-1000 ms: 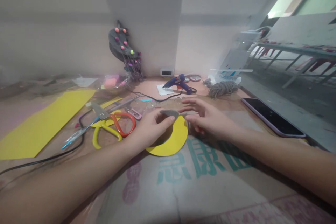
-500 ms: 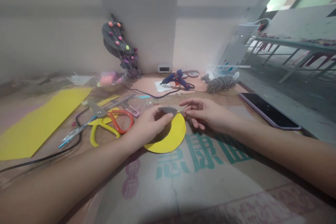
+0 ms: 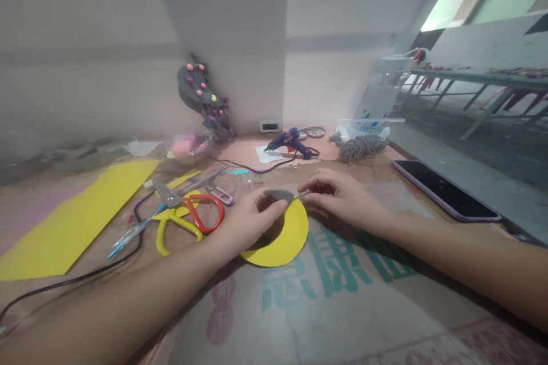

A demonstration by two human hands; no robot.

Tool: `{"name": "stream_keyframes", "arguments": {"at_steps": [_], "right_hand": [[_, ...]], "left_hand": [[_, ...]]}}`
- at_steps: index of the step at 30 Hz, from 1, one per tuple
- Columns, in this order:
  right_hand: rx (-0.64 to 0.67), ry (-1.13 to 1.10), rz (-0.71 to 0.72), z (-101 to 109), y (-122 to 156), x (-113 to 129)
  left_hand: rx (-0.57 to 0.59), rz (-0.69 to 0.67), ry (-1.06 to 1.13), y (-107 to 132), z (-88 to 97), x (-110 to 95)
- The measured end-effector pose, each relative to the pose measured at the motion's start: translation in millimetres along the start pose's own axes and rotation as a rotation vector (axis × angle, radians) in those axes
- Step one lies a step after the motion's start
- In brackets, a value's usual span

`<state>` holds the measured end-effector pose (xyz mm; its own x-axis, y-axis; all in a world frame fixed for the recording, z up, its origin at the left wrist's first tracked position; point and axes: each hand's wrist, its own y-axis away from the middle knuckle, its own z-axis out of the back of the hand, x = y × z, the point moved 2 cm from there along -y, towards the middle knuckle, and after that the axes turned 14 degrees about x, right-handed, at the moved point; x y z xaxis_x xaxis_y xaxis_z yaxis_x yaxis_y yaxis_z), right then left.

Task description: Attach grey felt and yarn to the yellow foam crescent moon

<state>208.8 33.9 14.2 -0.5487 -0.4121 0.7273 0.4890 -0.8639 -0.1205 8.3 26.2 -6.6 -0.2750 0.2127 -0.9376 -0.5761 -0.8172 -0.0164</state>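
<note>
Gripping the yellow card (image 3: 295, 236) with a closed left hand (image 3: 252, 214), pinching gray yarn (image 3: 279, 196) in the right hand (image 3: 336, 195); could unwind if dropped.

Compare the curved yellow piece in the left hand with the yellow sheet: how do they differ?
The curved piece is smaller; the sheet is larger. The curved piece has a rounded outer edge; the sheet has straight sides. The curved piece is partly grey; the sheet looks yellow throughout. Both show bright yellow.
</note>
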Motion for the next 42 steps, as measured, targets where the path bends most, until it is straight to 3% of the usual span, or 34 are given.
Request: {"name": "stream_keyframes", "arguments": {"at_steps": [3, 9, 20, 42], "right_hand": [[-0.053, 0.073, 0.026, 2.6, 2.3, 6.7], [-0.036, -0.092, -0.086, -3.7, 1.8, 3.2], [-0.013, -0.217, -0.131, -9.2, 1.7, 0.6], [0.005, -0.283, -0.167, -13.3, 2.0, -1.7]], "left_hand": [[0.012, -0.008, -0.001, -0.6, -0.2, 3.3], [0.058, -0.011, -0.023, -0.3, -0.7, 2.5], [0.112, -0.019, -0.038, 1.2, -3.2, -1.0], [0.182, -0.026, 0.146, 1.5, -5.6, -3.0]]}}
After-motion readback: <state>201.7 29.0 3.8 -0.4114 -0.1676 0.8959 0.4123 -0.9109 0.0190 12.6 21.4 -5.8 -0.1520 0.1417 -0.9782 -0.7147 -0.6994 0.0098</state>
